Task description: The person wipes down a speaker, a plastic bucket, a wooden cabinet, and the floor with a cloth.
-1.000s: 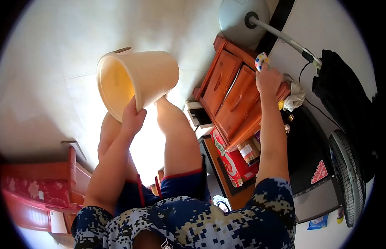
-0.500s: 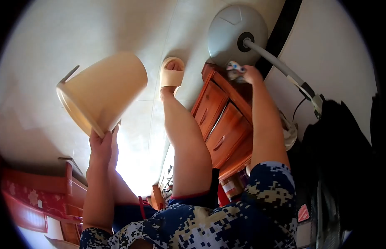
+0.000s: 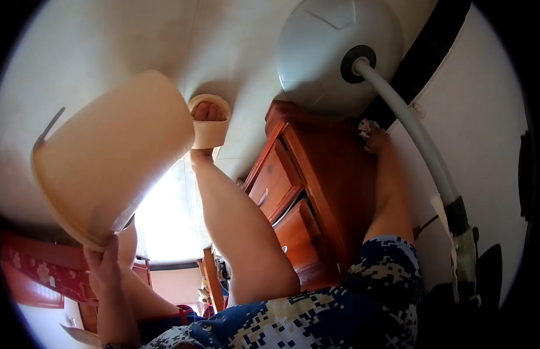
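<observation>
My left hand (image 3: 104, 264) grips the rim of a cream bucket (image 3: 119, 151), which is tilted on its side with its opening toward the lower left; a handle sticks out at its upper left. My right arm reaches past the reddish wooden cabinet (image 3: 334, 186). At the cabinet's far corner, by the wall, my right hand (image 3: 376, 141) is closed on a small patterned item (image 3: 367, 128), light with darker spots, too blurred to name.
A round grey base (image 3: 316, 58) with a curved grey pole (image 3: 409, 122) stands beyond the cabinet, against the wall. My slippered foot (image 3: 209, 119) is on the tiled floor. Red floral fabric (image 3: 40, 264) lies at the lower left.
The bucket has tipped further and shifted left and nearer in view. My right hand has moved from above the cabinet's front part to its far corner by the wall. The view has come closer to the cabinet.
</observation>
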{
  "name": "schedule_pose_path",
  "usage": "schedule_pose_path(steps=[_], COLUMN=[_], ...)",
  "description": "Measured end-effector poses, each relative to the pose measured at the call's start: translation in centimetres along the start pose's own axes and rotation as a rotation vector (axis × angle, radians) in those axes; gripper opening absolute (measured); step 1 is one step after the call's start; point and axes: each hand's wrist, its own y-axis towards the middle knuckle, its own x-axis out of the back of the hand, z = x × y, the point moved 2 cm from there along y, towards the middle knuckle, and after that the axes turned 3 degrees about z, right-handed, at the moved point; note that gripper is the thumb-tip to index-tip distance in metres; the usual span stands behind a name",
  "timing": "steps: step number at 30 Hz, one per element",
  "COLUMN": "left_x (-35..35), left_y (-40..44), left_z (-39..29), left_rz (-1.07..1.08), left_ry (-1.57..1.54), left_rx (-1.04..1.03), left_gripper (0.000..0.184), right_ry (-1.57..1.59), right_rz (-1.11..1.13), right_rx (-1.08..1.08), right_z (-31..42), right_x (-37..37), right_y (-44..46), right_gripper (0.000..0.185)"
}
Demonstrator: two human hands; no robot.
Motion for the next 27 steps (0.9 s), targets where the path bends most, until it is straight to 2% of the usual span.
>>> schedule_pose_path(steps=[2,4,7,11,14,17,21,23,27], left_x=[0.5,0.3,-0.1,-0.3,1.1,2.0,2.9,3.6,4.8], left_y=[0.0,-0.4,-0.1,-0.7,-1.0,-1.4,-1.3,-1.4,-1.5], left_z=[0.5,0.3,0.3,-0.3,0.3,0.4,-1.7,-1.7,-1.5], left_rz=[-0.008,-0.006,-0.033,-0.065,0.006,-0.013,0.018,0.071,-0.003], left_ry=[-0.028,-0.026,-0.047,-0.063,-0.075,-0.078,-0.143,-0.219,-0.238], left_rx=[0.004,0.011,-0.002,0.054,0.016,0.011,-0.019,-0.041,-0.071], left_gripper=[0.035,0.037,0.038,0.037,0.035,0.030,0.024,0.022,0.021], right_ry=[-0.103,0.037,0.144,0.240,0.980,1.104,1.008,0.950,1.333], right_rz=[0.227,0.184,0.027,-0.256,-0.108,-0.103,-0.208,-0.237,-0.321], right_rx=[0.114,0.149,0.192,0.124,-0.060,0.077,0.153,0.195,0.227], right_z=[1.3,1.4,2.3,3.8,6.7,10.6,15.5,17.1,17.9], right_x=[-1.5,-1.3,0.3,-0.9,5.1,8.5,14.6,15.2,15.3], right_y=[3.4,2.8,1.4,0.8,-3.5,-5.3,-7.7,-8.1,-8.9], right_gripper=[0.046,0.035,0.036,0.035,0.034,0.034,0.030,0.028,0.023])
